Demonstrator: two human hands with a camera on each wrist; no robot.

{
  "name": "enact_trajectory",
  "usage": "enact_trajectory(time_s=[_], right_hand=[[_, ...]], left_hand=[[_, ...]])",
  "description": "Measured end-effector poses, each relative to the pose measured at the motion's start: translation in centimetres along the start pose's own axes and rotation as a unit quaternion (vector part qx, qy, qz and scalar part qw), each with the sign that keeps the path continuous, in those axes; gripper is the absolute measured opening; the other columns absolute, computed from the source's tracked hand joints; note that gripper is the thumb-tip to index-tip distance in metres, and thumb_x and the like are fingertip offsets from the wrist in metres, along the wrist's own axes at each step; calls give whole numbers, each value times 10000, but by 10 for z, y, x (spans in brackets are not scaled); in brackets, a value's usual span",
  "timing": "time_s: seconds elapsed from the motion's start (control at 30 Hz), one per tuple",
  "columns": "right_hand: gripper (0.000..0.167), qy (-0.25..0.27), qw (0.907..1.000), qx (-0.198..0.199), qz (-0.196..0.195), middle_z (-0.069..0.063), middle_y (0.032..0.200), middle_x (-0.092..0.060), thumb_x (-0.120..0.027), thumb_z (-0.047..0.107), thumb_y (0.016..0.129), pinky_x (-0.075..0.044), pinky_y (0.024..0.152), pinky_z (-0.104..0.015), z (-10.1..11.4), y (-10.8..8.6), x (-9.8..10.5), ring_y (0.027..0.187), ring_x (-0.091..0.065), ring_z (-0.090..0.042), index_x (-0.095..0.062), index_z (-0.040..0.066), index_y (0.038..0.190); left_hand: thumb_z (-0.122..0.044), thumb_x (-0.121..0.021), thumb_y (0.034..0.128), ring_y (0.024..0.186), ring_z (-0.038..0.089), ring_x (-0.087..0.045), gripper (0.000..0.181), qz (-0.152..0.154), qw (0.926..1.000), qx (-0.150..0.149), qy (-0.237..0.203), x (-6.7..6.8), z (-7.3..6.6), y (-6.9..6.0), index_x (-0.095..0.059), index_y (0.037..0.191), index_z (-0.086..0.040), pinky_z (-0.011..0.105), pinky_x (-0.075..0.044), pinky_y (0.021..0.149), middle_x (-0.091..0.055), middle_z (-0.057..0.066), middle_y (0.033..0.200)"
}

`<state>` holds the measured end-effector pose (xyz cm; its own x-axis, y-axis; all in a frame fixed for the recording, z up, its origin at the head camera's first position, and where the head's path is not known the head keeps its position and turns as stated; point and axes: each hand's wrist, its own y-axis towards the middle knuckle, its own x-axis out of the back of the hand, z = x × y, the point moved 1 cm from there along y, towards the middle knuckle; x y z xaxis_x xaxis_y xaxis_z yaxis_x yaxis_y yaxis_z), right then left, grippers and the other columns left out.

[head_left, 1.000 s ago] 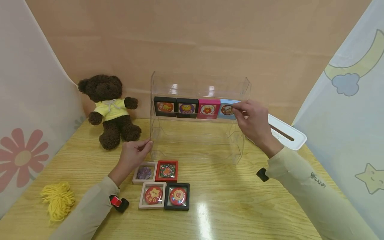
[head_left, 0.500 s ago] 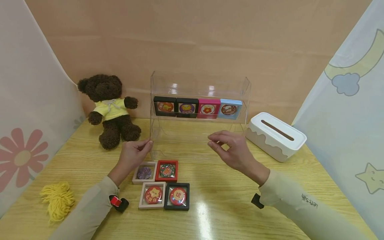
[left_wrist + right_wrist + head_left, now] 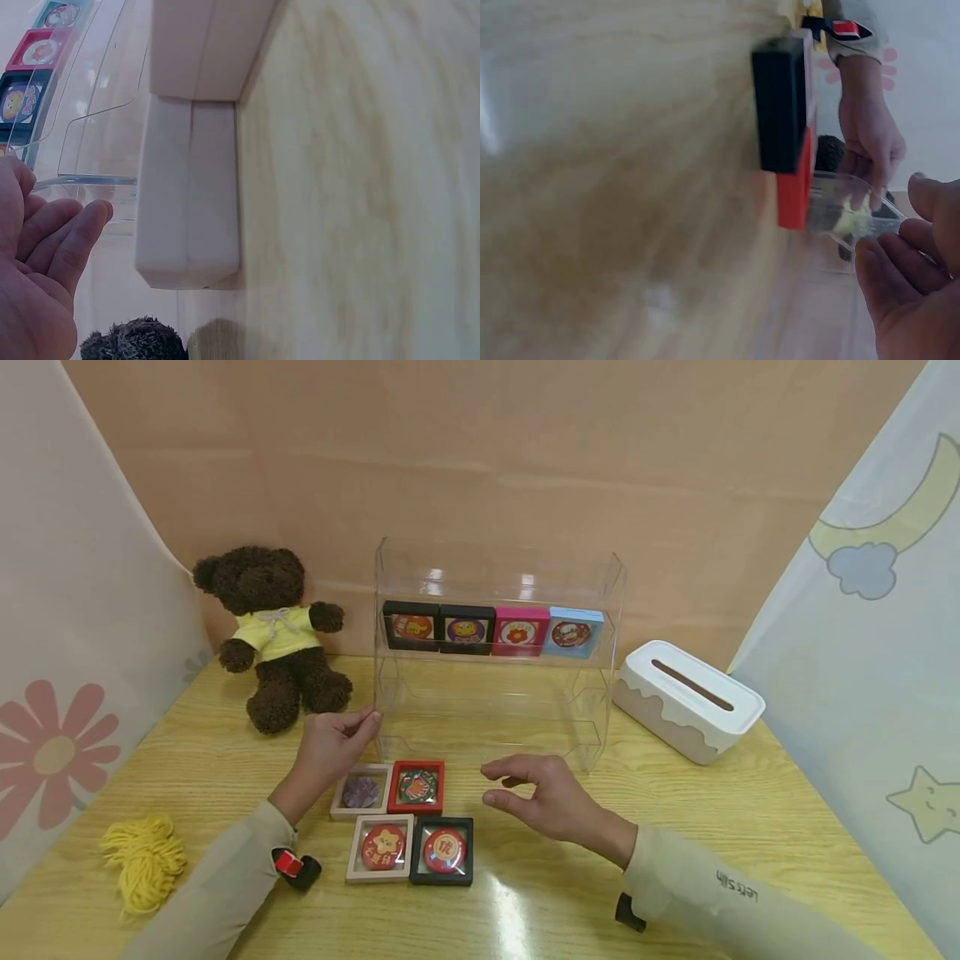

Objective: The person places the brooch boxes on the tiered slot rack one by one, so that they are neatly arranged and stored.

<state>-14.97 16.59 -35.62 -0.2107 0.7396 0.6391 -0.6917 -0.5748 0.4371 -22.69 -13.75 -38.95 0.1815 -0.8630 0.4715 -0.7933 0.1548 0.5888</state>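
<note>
My left hand (image 3: 335, 745) pinches the left edge of a clear acrylic display rack (image 3: 487, 745) in the head view. On an upper tier stand two black framed badges (image 3: 467, 631), a pink one (image 3: 521, 632) and a light blue one (image 3: 573, 633), side by side. My right hand (image 3: 551, 797) holds nothing; thumb and fingers are apart, just right of a red framed badge (image 3: 417, 787) on the table. Touching or close to that lie a pale frame with a purple badge (image 3: 361, 792), a beige frame (image 3: 380, 849) and a black frame (image 3: 442, 852).
A brown teddy bear (image 3: 273, 635) in a yellow top sits left of the rack. A white tissue box (image 3: 686, 702) stands to the right. Yellow yarn (image 3: 144, 864) lies at the front left of the wooden table (image 3: 712, 810). Cloth walls enclose the table.
My right hand has let go of the light blue framed badge on the rack and come down and left toward the frames on the table. My left hand stays at the rack's edge.
</note>
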Motion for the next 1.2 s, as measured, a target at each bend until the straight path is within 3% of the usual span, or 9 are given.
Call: enact_trajectory(time_s=[0.23, 0.43, 0.7, 0.9, 1.2], right_hand=[[406, 394, 9950, -656, 645, -168, 1135, -645, -741, 182, 848, -497, 847, -373, -3, -13, -15, 996, -633, -298, -638, -45, 1167], [585, 193, 9884, -961, 1157, -142, 1181, -625, -795, 300, 783, -478, 862, -362, -5, -18, -26, 1021, -604, -255, -600, -45, 1214], [673, -23, 9875, -997, 1220, -62, 1138, -640, -853, 344, 686, -449, 897, -322, -8, -22, -37, 1019, -583, -186, -616, -31, 1193], [671, -127, 9842, -1214, 1284, -28, 1142, -626, -849, 373, 688, -425, 927, -339, -6, -22, -41, 1056, -555, -152, -620, 10, 1204], [705, -459, 9805, -1353, 1352, -14, 1100, -616, -846, 399, 691, -441, 863, -331, -4, -20, -44, 972, -553, -135, -604, 14, 1230]], left_hand=[[-111, -647, 917, 656, 185, -685, 216, 41, 10000, -31, -2, 0, 0, 0, -700, 1051, 50, 151, -478, 525, -698, 151, 855], [-112, -647, 916, 660, 195, -686, 214, 26, 10000, 0, 6, 1, 0, 0, -702, 1037, 56, 145, -478, 539, -695, 157, 862], [-101, -651, 910, 658, 204, -686, 199, 13, 10000, -19, 23, 1, -1, 0, -706, 1016, 58, 141, -475, 530, -688, 166, 912], [-87, -651, 907, 664, 208, -686, 194, 21, 10000, -95, 8, 1, 0, 0, -705, 1014, 65, 131, -472, 538, -688, 166, 924], [-86, -653, 906, 674, 209, -687, 191, 28, 9999, -111, 33, 1, 1, 0, -708, 1014, 62, 123, -471, 555, -689, 163, 929]])
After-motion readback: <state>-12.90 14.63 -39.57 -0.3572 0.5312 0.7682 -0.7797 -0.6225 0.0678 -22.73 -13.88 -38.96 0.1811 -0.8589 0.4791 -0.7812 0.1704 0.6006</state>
